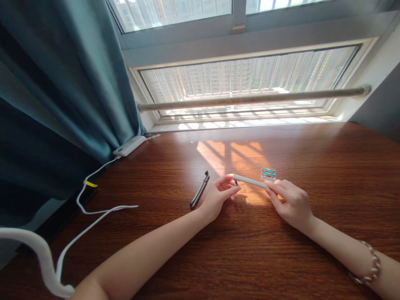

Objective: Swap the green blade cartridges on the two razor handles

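Observation:
A slim white razor handle [250, 181] spans the gap between my two hands, held a little above the wooden table. My left hand [222, 191] pinches its left end, where a small dark piece [236, 183] shows by the fingers; what exactly it is cannot be made out. On the right end, the thumb and fingertips of my right hand [289, 201] are closed. Beside my left wrist lies a grey and black razor handle [200, 189], slanting on the tabletop. Just beyond my right hand is a clear case [268, 173] with green-striped razor cartridges.
The brown wooden table [237, 250] reaches to a window with a horizontal rail [250, 100]. At the left, a white power strip or adapter [129, 146] sits by the blue curtain [78, 75], with a white cable [90, 212] trailing forward. A thick white curved tube [37, 250] stands lower left.

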`<state>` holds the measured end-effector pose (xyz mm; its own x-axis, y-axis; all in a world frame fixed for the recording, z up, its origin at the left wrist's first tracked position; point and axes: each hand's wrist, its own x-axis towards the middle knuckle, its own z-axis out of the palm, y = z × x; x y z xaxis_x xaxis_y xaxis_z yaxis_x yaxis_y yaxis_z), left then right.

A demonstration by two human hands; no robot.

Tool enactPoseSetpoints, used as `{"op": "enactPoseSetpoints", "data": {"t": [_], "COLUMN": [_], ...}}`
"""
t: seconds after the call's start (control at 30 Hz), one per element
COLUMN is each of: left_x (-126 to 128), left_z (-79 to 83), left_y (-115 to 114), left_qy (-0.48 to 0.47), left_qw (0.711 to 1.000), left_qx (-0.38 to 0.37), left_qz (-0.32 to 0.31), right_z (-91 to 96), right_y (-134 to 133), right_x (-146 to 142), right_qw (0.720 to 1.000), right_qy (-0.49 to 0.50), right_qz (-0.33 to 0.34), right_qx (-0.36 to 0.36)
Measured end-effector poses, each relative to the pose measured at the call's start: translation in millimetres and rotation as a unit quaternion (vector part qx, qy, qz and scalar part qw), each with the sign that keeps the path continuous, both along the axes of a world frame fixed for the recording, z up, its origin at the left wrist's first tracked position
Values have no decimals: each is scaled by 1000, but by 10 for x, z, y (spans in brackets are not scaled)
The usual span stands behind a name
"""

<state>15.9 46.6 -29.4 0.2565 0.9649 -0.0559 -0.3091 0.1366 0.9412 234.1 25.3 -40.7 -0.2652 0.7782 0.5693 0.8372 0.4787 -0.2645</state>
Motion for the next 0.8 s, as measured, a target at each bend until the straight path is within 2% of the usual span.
{"op": "enactPoseSetpoints", "data": {"t": [0.23, 0.43, 0.8], "left_x": [2, 2, 2], "left_z": [10, 5, -15], "left_y": [-14, -15, -23], "left_qy": [-13, -48, -39], "left_qw": [1000, 999, 998], "left_qx": [-9, -19, -47], "left_qz": [-17, -14, -24], "right_z": [-7, 12, 34], "right_y": [10, -13, -10], "right_x": [-16, -2, -8], "right_qw": [999, 1000, 999], "right_qy": [-23, -5, 12], "right_qz": [-31, 22, 44], "right_qx": [-22, -13, -4]}}
